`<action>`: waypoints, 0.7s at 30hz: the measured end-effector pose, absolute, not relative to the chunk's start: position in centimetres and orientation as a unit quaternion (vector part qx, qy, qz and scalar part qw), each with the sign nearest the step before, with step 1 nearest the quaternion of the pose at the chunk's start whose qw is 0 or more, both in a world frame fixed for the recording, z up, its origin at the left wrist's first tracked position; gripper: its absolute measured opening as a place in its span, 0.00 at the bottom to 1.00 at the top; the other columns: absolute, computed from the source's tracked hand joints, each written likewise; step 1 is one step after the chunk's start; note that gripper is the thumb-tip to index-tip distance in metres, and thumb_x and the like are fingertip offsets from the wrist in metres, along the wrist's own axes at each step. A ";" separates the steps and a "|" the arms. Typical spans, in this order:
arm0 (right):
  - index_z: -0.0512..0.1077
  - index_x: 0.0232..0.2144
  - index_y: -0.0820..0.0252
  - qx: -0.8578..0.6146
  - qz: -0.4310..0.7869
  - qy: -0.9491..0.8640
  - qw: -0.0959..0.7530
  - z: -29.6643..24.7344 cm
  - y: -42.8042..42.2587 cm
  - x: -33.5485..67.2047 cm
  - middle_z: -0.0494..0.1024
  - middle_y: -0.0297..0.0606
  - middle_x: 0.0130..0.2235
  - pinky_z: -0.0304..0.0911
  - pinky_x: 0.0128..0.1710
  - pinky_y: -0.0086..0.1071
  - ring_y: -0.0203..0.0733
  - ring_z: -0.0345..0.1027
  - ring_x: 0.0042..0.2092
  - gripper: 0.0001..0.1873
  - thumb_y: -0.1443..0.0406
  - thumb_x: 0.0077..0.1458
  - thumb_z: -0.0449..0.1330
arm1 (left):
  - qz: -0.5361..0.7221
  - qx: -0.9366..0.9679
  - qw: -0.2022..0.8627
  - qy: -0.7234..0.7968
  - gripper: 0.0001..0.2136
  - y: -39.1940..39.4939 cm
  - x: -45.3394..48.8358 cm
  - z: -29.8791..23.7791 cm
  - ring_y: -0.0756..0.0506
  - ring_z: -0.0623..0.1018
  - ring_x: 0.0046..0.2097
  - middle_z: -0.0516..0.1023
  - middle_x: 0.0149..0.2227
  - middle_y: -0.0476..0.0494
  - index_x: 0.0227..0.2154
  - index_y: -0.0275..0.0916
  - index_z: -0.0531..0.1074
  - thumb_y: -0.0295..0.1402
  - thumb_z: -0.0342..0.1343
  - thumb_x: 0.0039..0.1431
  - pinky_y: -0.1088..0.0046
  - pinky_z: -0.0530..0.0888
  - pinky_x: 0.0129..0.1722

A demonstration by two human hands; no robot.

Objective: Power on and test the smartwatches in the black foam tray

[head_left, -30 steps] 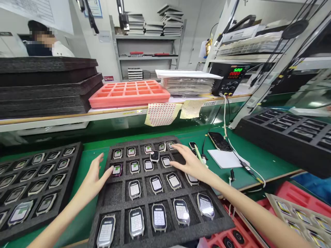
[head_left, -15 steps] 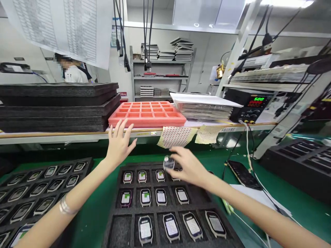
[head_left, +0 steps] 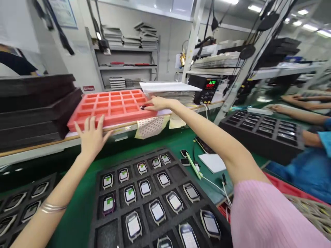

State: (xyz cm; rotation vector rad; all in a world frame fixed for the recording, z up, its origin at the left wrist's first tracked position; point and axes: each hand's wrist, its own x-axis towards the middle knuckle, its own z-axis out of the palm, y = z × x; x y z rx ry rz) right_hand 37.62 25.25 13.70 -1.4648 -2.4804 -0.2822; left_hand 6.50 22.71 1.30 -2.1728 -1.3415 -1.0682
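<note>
My left hand (head_left: 91, 137) is spread open at the front of the red foam tray (head_left: 111, 120), its fingertips at the tray's front wall. At the tray's right front corner is my right hand (head_left: 159, 102), its fingers pinched on a small dark piece (head_left: 142, 107); fingers and blur hide what kind it is. The tray is divided into square pockets. Below the hands, a black foam tray (head_left: 97, 220) lies on the green bench, with smartwatch bodies such as this lit watch (head_left: 133, 225) face up in most pockets.
A stack of black foam trays (head_left: 33, 113) stands on the shelf at left, papers (head_left: 170, 88) and a power supply (head_left: 204, 88) at right. On the bench lie a light green tool (head_left: 193, 166), cables and another watch tray (head_left: 5, 220). A co-worker's arms (head_left: 297, 113) reach in at far right.
My right hand has moved up from above the black tray to the red tray's right corner. The view has turned right; my left hand stays open by the red tray.
</note>
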 end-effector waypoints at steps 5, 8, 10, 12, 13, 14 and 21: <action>0.70 0.46 0.67 -0.533 -0.111 -0.817 0.189 11.4 20.9 36.3 0.71 0.48 0.44 0.56 0.47 0.42 0.48 0.62 0.46 0.16 0.62 0.66 0.48 | -0.406 -0.777 0.158 -0.455 0.32 22.3 6.3 1.5 0.31 0.46 0.66 0.47 0.66 0.29 0.64 0.37 0.47 0.44 0.49 0.61 0.42 0.36 0.60; 0.72 0.34 0.67 -0.517 -0.124 -0.820 0.212 8.0 15.2 35.6 0.68 0.50 0.47 0.55 0.50 0.42 0.50 0.59 0.49 0.12 0.66 0.63 0.51 | -0.437 -0.765 0.144 -0.451 0.32 20.3 6.6 0.4 0.32 0.49 0.65 0.48 0.65 0.28 0.63 0.33 0.47 0.41 0.49 0.61 0.47 0.46 0.61; 0.71 0.33 0.68 -0.508 -0.124 -0.824 0.219 5.3 11.1 35.3 0.66 0.52 0.47 0.57 0.48 0.42 0.50 0.59 0.48 0.10 0.68 0.62 0.51 | -0.419 -0.790 0.121 -0.432 0.26 17.9 7.1 -1.1 0.33 0.57 0.61 0.58 0.60 0.27 0.59 0.32 0.55 0.39 0.49 0.61 0.52 0.55 0.59; 0.71 0.34 0.66 -0.486 -0.103 -0.845 0.199 2.7 7.6 35.1 0.69 0.48 0.43 0.60 0.45 0.41 0.48 0.61 0.44 0.11 0.68 0.63 0.50 | -0.332 -0.865 0.052 -0.373 0.17 15.0 7.8 -2.9 0.36 0.67 0.53 0.69 0.50 0.33 0.51 0.35 0.63 0.36 0.48 0.62 0.58 0.65 0.52; 0.71 0.36 0.65 -0.470 -0.062 -0.865 0.164 1.6 6.2 35.0 0.70 0.46 0.40 0.61 0.44 0.40 0.47 0.62 0.43 0.11 0.67 0.63 0.50 | -0.286 -0.892 0.013 -0.350 0.13 13.5 8.2 -3.8 0.38 0.68 0.50 0.70 0.47 0.35 0.47 0.36 0.65 0.35 0.47 0.63 0.59 0.67 0.49; 0.70 0.39 0.65 -0.465 -0.020 -0.876 0.126 0.6 5.0 35.0 0.71 0.44 0.38 0.62 0.43 0.40 0.47 0.62 0.42 0.10 0.67 0.63 0.50 | -0.235 -0.914 -0.017 -0.331 0.12 12.0 8.6 -4.5 0.38 0.69 0.47 0.70 0.45 0.37 0.46 0.36 0.66 0.34 0.46 0.63 0.60 0.68 0.46; 0.67 0.49 0.63 -0.448 0.088 -0.888 0.045 -3.2 3.9 36.2 0.71 0.45 0.44 0.59 0.52 0.45 0.50 0.63 0.49 0.15 0.66 0.60 0.56 | -0.100 -0.940 -0.046 -0.323 0.09 6.3 10.3 -6.3 0.40 0.69 0.43 0.70 0.40 0.39 0.40 0.36 0.67 0.25 0.43 0.61 0.61 0.67 0.41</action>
